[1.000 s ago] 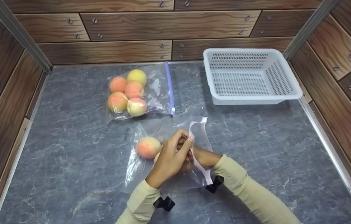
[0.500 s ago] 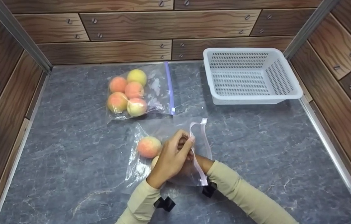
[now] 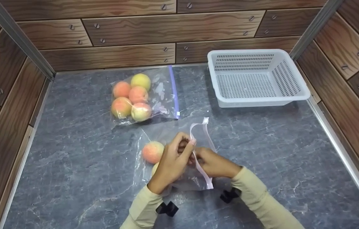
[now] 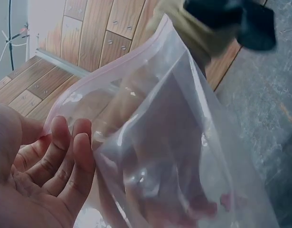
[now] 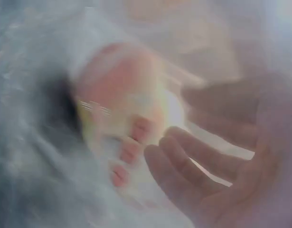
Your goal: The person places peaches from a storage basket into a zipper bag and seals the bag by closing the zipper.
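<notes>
A clear zip bag (image 3: 160, 131) with a pink strip lies in the middle of the grey table, its mouth gaping to the right. Thumb and fingertips of my left hand (image 3: 173, 159) pinch the strip at the mouth, as the left wrist view also shows of the bag (image 4: 160, 142). Inside lie a red-yellow peach (image 3: 152, 152) and a second peach (image 3: 154, 170), partly covered by the left hand. My right hand (image 3: 217, 163) is at the mouth, fingertips behind the strip. In the blurred right wrist view its fingers (image 5: 202, 156) stretch loosely, holding nothing, beside a peach (image 5: 118, 73).
Behind the hands lies another clear bag (image 3: 162, 90) with a purple zip, holding several peaches (image 3: 138, 94). A white slotted plastic basket (image 3: 262, 100) stands at the back right. Wood-patterned walls (image 3: 128, 55) close off the back and both sides.
My right hand first went deeper into the bag, then drew back out to the right, so more of it shows. The left hand keeps its pinch on the strip. The view tilted slightly.
</notes>
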Available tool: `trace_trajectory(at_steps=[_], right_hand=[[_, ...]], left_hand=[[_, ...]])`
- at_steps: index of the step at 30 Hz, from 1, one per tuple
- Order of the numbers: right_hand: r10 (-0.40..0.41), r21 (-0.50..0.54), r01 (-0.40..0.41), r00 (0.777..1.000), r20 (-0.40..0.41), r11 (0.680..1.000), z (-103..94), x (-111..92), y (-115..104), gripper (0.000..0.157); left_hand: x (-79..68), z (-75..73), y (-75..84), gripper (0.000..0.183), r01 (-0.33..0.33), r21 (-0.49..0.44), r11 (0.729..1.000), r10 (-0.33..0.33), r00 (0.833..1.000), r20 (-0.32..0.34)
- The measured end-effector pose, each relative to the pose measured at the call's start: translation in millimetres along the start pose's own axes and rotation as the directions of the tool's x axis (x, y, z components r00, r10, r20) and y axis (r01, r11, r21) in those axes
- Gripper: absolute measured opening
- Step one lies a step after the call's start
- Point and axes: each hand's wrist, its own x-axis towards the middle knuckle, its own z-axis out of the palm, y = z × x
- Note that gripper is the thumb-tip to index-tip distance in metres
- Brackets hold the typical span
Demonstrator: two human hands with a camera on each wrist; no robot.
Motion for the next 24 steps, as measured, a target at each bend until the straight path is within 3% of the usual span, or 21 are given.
trace_trajectory(at_steps=[3, 6, 8, 10, 13, 18, 21, 24], right_hand=[[0.039, 0.000, -0.039, 0.983, -0.181, 0.999, -11.2, -13.5, -29.5, 0.017], [0.011, -0.126, -0.065, 0.921, -0.389, 0.990, -8.7, -31.9, -35.7, 0.016], [-0.012, -0.256, -0.125, 0.880, -0.476, 0.959, -4.1, -42.1, -39.9, 0.013], [-0.002, -0.337, -0.190, 0.869, -0.495, 0.922, 0.2, -48.2, -44.0, 0.016], [0.045, -0.382, -0.243, 0.887, -0.459, 0.892, 4.0, -49.5, -48.8, 0.025], [0.124, -0.286, -0.253, 0.908, -0.401, 0.924, 1.9, -41.0, -52.2, 0.024], [0.141, -0.189, -0.238, 0.897, -0.419, 0.953, -4.3, -36.3, -53.9, 0.014], [0.125, -0.103, -0.197, 0.870, -0.477, 0.975, -12.6, -31.3, -55.8, 0.006]], left_hand=[[0.2, -2.8, 2.6, 0.020, -0.007, -0.022, 1.000, 0.007, 1.000, -0.016], [1.3, -5.6, 5.8, 0.019, 0.001, -0.051, 0.999, -0.003, 0.999, -0.042], [2.8, -7.0, 7.9, 0.018, 0.006, -0.069, 0.998, -0.010, 0.998, -0.063], [5.0, -8.7, 9.2, 0.017, -0.004, -0.073, 0.997, -0.002, 0.996, -0.089], [9.0, -12.0, 10.6, 0.016, -0.029, -0.060, 0.998, 0.021, 0.991, -0.130], [13.8, -17.3, 13.3, 0.016, -0.049, -0.038, 0.998, 0.042, 0.986, -0.158], [15.1, -20.5, 16.6, 0.016, -0.046, -0.040, 0.998, 0.039, 0.984, -0.173], [15.8, -23.8, 21.9, 0.017, -0.063, -0.044, 0.997, 0.052, 0.976, -0.211]])
